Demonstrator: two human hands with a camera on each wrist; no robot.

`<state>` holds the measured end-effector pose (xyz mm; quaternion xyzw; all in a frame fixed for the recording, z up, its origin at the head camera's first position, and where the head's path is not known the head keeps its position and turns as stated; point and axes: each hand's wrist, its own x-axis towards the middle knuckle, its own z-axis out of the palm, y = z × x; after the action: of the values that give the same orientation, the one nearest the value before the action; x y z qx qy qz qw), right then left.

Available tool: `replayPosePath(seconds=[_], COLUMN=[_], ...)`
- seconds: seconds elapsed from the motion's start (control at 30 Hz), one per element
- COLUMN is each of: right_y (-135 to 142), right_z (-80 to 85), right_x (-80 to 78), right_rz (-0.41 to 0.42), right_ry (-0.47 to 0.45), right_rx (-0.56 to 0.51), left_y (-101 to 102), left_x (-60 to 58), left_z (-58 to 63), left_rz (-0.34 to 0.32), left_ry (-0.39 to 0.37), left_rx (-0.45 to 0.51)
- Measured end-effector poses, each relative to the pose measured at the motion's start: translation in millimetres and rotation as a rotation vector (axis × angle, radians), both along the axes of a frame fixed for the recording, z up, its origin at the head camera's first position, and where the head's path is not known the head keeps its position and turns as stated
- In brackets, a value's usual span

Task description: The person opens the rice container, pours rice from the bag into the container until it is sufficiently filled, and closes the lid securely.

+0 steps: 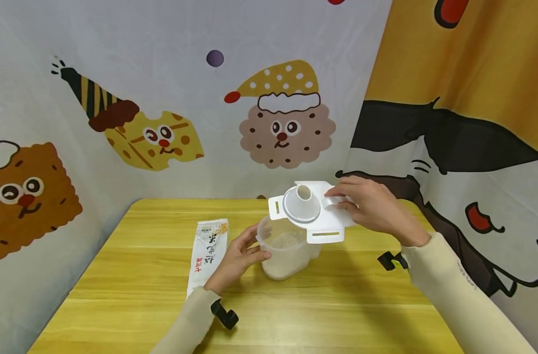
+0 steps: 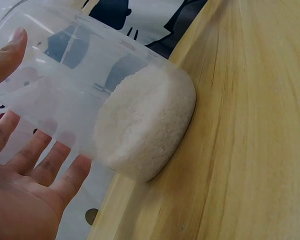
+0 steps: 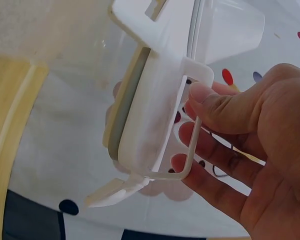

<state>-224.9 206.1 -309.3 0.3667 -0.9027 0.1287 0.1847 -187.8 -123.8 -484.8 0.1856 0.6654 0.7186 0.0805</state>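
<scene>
A clear plastic storage container [image 1: 283,263] stands on the table, its lower part filled with white rice [image 2: 145,120]. My left hand [image 1: 237,256] grips it near the rim, thumb on one side and fingers on the other. With my right hand [image 1: 375,205] I pinch the looped handle [image 3: 192,147] of a white lid [image 1: 325,223]. Tilted, the lid hangs over the container's right side, leaving part of the open mouth in sight. It carries a round spout cap [image 1: 302,204], slotted side tabs and a grey seal [image 3: 127,102] along its underside.
A white packet [image 1: 209,253] with printed characters lies on the wooden table [image 1: 132,275] to the left of the container. Behind the table's far edge hangs a cartoon-printed curtain [image 1: 163,39]. Black wrist mounts [image 1: 224,314] sit on both sleeves.
</scene>
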Motion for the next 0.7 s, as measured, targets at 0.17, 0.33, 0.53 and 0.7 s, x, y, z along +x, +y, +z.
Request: replayPosePath(seconds=[0.17,0.33,0.53,0.7], right_y=[-12.1,-23.7,-36.5,-44.9], right_z=[1.4,0.8,-0.4,-1.3], right_x=[-2.2,-5.1,-9.0,-11.2], right_rz=[0.024,0.041,0.062,0.102], right_ry=[-0.016,-0.045,-0.083,-0.091], right_rx=[0.022,0.035,0.057,0.068], left_y=[-0.3,-0.4,-0.3,0.5], left_x=[-0.4,-0.3,-0.1,0.1], left_z=[-0.1,-0.5,-1.0,-0.5], left_rz=[0.012,0.023,0.020,0.025], left_ry=[-0.005,0.002,0.031,0.019], left_rx=[-0.018,-0.032,-0.028,-0.022])
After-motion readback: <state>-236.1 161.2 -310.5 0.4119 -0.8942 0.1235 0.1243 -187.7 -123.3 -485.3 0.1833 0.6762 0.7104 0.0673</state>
